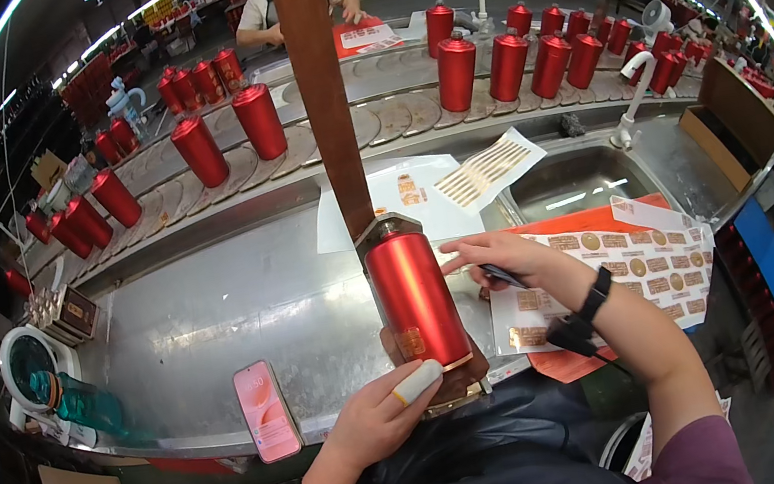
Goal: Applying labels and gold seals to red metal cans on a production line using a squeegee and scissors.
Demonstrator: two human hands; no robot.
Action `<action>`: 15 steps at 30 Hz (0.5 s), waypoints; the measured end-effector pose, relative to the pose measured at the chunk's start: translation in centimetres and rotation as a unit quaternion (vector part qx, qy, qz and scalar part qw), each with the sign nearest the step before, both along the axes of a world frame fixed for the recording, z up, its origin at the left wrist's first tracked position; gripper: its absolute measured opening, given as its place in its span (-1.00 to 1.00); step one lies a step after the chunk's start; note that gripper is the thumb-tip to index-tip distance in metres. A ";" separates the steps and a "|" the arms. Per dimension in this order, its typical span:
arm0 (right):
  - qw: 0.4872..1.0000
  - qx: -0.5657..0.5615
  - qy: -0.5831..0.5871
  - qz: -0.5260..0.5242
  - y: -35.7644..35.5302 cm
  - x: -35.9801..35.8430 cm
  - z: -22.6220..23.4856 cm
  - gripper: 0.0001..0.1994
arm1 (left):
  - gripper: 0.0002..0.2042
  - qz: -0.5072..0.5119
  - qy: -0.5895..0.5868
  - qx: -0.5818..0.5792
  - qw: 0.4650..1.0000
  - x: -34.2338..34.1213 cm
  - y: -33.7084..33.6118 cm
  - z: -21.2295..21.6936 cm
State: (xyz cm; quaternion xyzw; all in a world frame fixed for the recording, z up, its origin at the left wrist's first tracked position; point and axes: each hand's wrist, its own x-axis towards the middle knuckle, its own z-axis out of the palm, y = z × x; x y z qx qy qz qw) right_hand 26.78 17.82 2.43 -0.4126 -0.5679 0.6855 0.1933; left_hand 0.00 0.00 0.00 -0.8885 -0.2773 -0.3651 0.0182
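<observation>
A glossy red metal bottle (pixel 415 288) lies tilted in a brown holder (pixel 470 373), its neck pointing away from me. A small gold decal (pixel 412 342) shows low on its left side. My left hand (pixel 384 413) is closed at the bottle's base, the thumb in a white finger cover pressed against the lower edge. At the bottle's right side, my right hand (pixel 503 259) pinches a slim dark tool (pixel 504 275), with the index finger stretched to the bottle. Below that wrist is a sheet of gold decals (pixel 639 265) on a red cloth (pixel 569 365).
A brown post (pixel 320 90) rises behind the bottle. Several red bottles stand on the slatted conveyor (pixel 388 118). A phone (pixel 267 410) and a teal bottle (pixel 88 401) are at left. A sink (pixel 585 180) with a white faucet (pixel 633 102) is at right. Another person (pixel 255 15) works across.
</observation>
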 end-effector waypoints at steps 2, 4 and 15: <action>0.997 -0.004 0.072 0.019 0.5 -1.9 -0.4 -0.39 | -0.67 0.006 0.003 0.008 1.000 0.0 -0.3 0.2; 0.996 -0.026 0.077 0.047 0.5 -2.9 -0.6 -0.45 | -0.68 0.000 0.001 0.009 1.000 0.4 -0.6 0.1; 0.907 0.328 -0.264 -0.022 -2.1 -6.6 1.6 -0.06 | -0.71 -0.017 0.046 0.075 0.996 1.1 -0.1 0.7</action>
